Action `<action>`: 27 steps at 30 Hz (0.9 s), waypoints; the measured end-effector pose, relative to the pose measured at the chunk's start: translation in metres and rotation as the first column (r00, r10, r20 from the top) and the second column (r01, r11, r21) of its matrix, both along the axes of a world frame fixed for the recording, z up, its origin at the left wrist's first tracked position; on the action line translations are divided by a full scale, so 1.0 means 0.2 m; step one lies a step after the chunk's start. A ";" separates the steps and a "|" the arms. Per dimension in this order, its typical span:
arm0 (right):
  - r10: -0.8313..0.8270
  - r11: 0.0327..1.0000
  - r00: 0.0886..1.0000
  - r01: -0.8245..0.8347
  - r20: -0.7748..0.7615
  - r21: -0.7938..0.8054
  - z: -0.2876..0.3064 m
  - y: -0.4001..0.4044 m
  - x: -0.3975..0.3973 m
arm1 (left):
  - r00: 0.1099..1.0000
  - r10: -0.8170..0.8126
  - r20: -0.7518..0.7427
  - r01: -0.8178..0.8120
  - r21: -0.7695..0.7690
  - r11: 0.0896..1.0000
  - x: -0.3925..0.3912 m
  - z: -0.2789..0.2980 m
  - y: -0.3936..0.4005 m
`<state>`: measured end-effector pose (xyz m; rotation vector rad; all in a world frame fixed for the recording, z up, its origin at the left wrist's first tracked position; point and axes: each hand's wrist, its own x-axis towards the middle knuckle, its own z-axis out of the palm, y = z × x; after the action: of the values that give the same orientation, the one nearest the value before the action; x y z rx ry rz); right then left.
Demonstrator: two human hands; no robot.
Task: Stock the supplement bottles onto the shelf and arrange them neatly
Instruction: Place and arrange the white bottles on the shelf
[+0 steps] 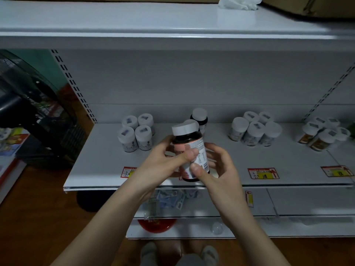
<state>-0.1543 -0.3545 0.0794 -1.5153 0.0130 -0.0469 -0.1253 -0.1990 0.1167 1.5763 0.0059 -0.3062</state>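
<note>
Left hand (163, 160) and right hand (217, 169) both grip a dark bottle (190, 150) with a white cap, held upright above the front edge of the shelf (288, 160), in front of two matching bottles (199, 117).

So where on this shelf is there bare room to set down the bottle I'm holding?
Bare shelf lies between the four-bottle cluster and the five-bottle cluster, in front of the dark bottles. The far right group is crowded.

A white metal shelf (99, 166) carries four clusters of white-capped supplement bottles (136, 132), two of them dark ones (199, 118), and red-and-yellow price tags (263, 173) lie near its front edge.
</note>
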 end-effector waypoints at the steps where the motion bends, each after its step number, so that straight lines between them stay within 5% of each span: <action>1: 0.008 1.000 1.000 -0.007 0.005 -0.026 0.00 0.01 0.00 | 1.000 0.011 0.000 -0.011 -0.014 1.000 0.00 0.00 0.01; 4: 0.055 0.998 0.998 -0.055 -0.012 -0.033 0.00 0.05 0.00 | 0.998 0.056 -0.017 -0.056 -0.038 0.998 0.00 -0.01 0.05; 9: 0.204 0.930 0.967 -0.142 -0.153 0.340 0.02 0.11 0.01 | 0.990 0.114 -0.079 -0.121 -0.097 0.988 0.02 -0.02 0.10; 16: -0.110 0.991 0.993 0.107 0.043 0.076 0.03 0.22 -0.03 | 0.998 -0.059 0.027 0.060 -0.027 0.998 0.04 -0.01 0.16; 22: -0.122 0.991 0.988 0.126 0.095 -0.037 0.04 0.25 -0.01 | 0.999 -0.014 0.039 0.017 -0.076 0.997 0.08 0.03 0.13; 27: 0.060 0.975 0.991 -0.034 -0.116 0.220 0.07 0.12 0.10 | 0.995 0.088 -0.042 -0.092 -0.113 0.989 0.13 0.03 0.06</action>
<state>-0.1351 -0.3306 0.0941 -1.2965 0.0776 0.0829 -0.0988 -0.1871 0.1232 1.4514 0.0866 -0.2602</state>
